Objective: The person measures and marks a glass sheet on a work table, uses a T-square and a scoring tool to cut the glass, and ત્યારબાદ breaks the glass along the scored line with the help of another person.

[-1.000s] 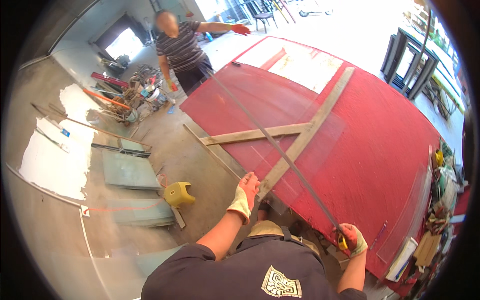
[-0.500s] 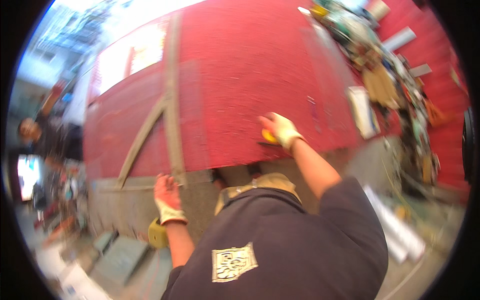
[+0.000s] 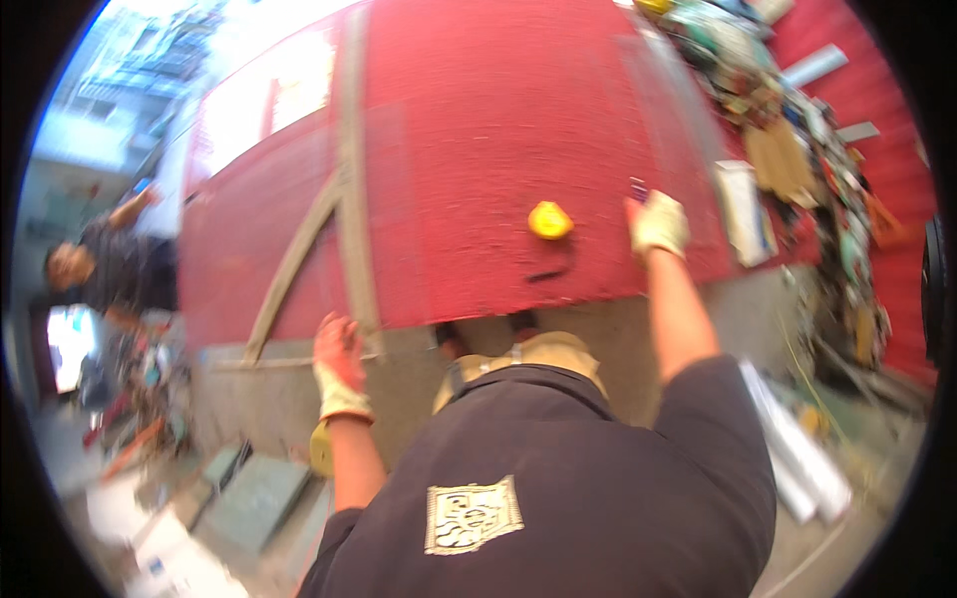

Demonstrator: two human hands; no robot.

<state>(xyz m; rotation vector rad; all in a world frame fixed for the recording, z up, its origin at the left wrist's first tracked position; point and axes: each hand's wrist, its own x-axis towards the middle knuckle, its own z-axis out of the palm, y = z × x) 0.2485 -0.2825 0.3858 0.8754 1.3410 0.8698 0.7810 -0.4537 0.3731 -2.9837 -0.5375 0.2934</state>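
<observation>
A big red carpet lies spread on the concrete floor in front of me. My left hand, in a pale glove, rests flat on the near end of a long wooden strip at the carpet's front edge. A second strip branches off it diagonally. My right hand, also gloved, is on the carpet farther right and pinches a small dark object at its fingertips. A yellow tape measure lies loose on the carpet just left of that hand.
Another person in a dark striped shirt crouches at the far left edge. Tools and scraps are piled along the carpet's right side. White tubes lie at lower right, grey-green slabs and a yellow object at lower left.
My head has swung, so the carpet now fills the top. My right hand let go of the yellow tape measure and moved right of it. My left hand stays on the strip's end.
</observation>
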